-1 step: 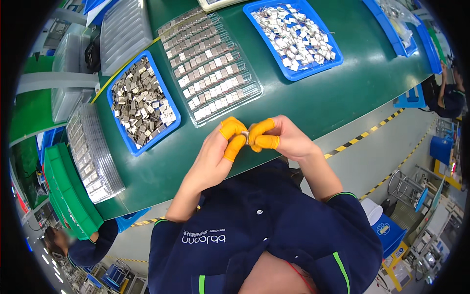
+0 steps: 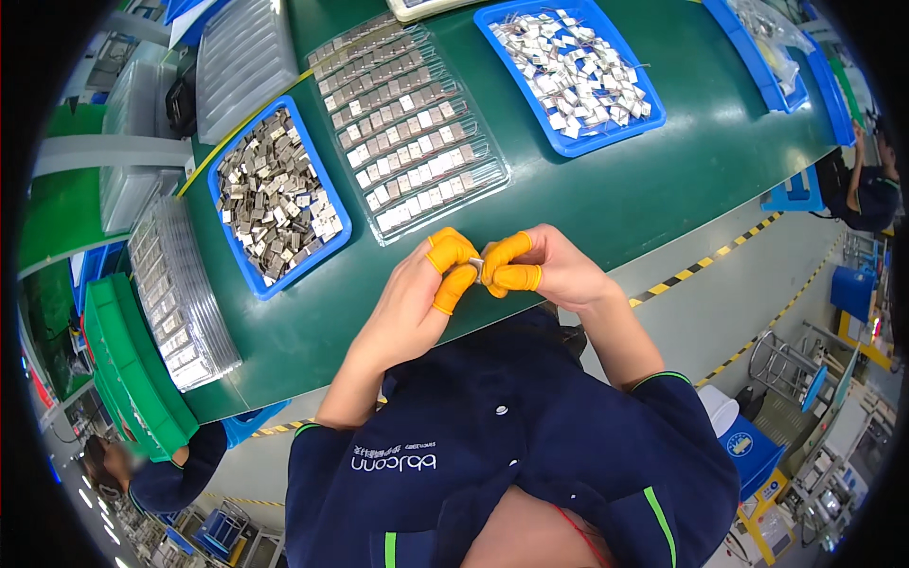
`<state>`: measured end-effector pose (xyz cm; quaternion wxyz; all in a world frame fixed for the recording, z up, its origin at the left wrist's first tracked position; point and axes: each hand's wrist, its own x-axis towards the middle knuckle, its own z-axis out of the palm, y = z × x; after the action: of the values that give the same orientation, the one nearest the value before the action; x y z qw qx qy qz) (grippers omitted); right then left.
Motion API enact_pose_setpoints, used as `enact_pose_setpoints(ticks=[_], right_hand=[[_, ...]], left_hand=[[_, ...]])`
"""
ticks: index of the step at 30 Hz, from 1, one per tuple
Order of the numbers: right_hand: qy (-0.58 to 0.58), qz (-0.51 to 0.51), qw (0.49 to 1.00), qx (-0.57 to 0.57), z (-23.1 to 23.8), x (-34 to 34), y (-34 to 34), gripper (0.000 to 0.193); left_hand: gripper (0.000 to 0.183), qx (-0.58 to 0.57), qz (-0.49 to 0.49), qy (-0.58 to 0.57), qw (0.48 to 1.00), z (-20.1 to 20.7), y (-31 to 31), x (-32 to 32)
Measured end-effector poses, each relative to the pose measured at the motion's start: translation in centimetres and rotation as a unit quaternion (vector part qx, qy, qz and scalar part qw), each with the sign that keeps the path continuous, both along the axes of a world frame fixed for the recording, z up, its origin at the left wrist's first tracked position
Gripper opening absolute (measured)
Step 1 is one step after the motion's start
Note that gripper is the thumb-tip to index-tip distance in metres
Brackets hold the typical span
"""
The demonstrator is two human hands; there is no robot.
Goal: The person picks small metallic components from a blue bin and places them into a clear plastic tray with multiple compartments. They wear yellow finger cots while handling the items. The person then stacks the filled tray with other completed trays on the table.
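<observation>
My left hand (image 2: 417, 289) and my right hand (image 2: 557, 270) meet fingertip to fingertip over the near edge of the green table. Yellow finger cots cover the thumb and forefinger of each. Pinched between them is a small silvery-white connector piece (image 2: 476, 270), mostly hidden by the fingers. Beyond my hands lies a clear blister tray (image 2: 386, 239) with rows of small metal-cased connectors with wires. To its left, a blue tray (image 2: 343, 227) is heaped with loose grey metal pieces. A second blue tray (image 2: 568, 149), farther right, holds many white connectors with short leads.
Stacked clear trays (image 2: 204, 327) lie at the table's left end, beside a green bin (image 2: 133, 379). More clear trays (image 2: 246, 66) stand at the back left. Blue trays with plastic bags (image 2: 772, 57) sit far right. Other people are at lower left and far right.
My fingertips have shifted very slightly, and a bit more of the small piece shows between them. Both hands stay in nearly the same place.
</observation>
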<state>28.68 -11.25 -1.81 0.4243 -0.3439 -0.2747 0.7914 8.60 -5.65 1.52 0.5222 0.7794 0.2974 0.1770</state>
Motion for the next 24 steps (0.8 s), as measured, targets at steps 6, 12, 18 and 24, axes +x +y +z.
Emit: enact_pose_setpoints(ticks=[6, 12, 18, 24], right_hand=[[-0.07, 0.111, 0.991, 0.02, 1.4, 0.2, 0.9, 0.02], [-0.191, 0.147, 0.969, 0.053, 2.5, 1.0, 2.3, 0.02], [-0.275, 0.041, 0.958, 0.066, 2.8, 1.9, 3.2, 0.024], [-0.467, -0.263, 0.769, 0.349, 2.3, 0.8, 3.3, 0.026]], left_hand=[[0.015, 0.179, -0.114, 0.074, 0.974, 2.3, 0.9, -1.3], [0.021, 0.248, -0.17, 0.089, 0.95, 3.0, 2.5, -0.6], [0.014, 0.176, -0.037, 0.093, 0.979, 1.0, 2.4, 0.9], [0.02, -0.081, 0.208, 0.017, 0.975, -1.4, 2.3, 2.0]])
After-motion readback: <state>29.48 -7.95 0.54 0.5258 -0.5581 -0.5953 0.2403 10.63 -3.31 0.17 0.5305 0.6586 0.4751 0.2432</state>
